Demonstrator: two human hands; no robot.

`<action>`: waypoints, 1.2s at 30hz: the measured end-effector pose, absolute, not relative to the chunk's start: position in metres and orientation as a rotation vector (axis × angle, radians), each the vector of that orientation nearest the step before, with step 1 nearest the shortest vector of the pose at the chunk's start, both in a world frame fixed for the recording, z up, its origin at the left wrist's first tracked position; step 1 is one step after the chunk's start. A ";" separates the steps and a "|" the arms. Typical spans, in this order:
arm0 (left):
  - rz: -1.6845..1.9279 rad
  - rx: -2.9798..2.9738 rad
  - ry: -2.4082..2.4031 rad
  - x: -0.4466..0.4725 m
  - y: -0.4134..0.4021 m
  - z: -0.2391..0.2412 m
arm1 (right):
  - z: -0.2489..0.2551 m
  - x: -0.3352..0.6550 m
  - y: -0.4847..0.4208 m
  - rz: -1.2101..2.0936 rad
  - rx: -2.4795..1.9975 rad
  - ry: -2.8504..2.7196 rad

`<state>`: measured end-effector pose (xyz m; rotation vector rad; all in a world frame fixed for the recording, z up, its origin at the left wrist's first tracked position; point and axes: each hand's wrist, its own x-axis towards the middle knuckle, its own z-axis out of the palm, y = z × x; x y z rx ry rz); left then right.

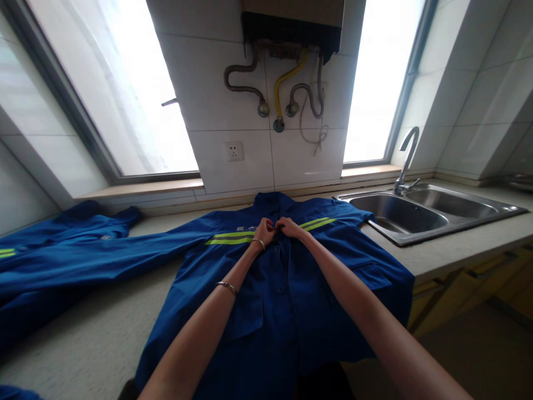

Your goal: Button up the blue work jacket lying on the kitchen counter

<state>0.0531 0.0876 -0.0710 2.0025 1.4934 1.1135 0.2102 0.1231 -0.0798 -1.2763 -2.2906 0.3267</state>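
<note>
A blue work jacket (258, 311) with yellow-green stripes lies front side up on the counter, its collar toward the wall and its hem over the near edge. My left hand (265, 230) pinches the front placket at chest height, level with the stripes. Close beside it, my right hand (288, 228) grips the other edge of the same opening. Fingers of both hands are closed on the cloth; any button between them is hidden. Lower on the placket a round button (281, 289) shows. One sleeve stretches left, and the other reaches the sink's edge.
More blue clothing (75, 228) lies on the counter (104, 322) at left. A steel double sink (416, 236) with a faucet (406, 161) is at right. Pipes hang below a water heater (291, 28) on the tiled wall, above a socket (234, 151).
</note>
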 end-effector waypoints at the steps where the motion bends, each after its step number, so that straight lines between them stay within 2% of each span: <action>1: 1.074 2.090 1.499 0.053 0.085 -0.068 | -0.079 0.209 0.122 0.319 -1.286 -2.284; 7: 0.677 2.484 1.594 0.058 0.074 -0.054 | -0.072 0.207 0.115 0.367 -1.232 -2.282; 16: 0.642 2.455 1.849 0.073 0.067 -0.051 | -0.076 0.207 0.121 0.437 -1.221 -2.225; 21: 0.716 2.466 1.833 0.074 0.063 -0.047 | -0.068 0.206 0.126 0.449 -1.249 -2.153; 27: 1.080 2.337 1.802 0.073 0.063 -0.045 | -0.057 0.210 0.127 0.479 -1.149 -2.098; 32: 0.978 2.171 1.590 0.058 0.073 -0.044 | -0.057 0.214 0.124 0.534 -1.064 -2.177; 36: 1.040 2.124 1.492 0.054 0.078 -0.051 | -0.059 0.215 0.123 0.526 -1.060 -2.179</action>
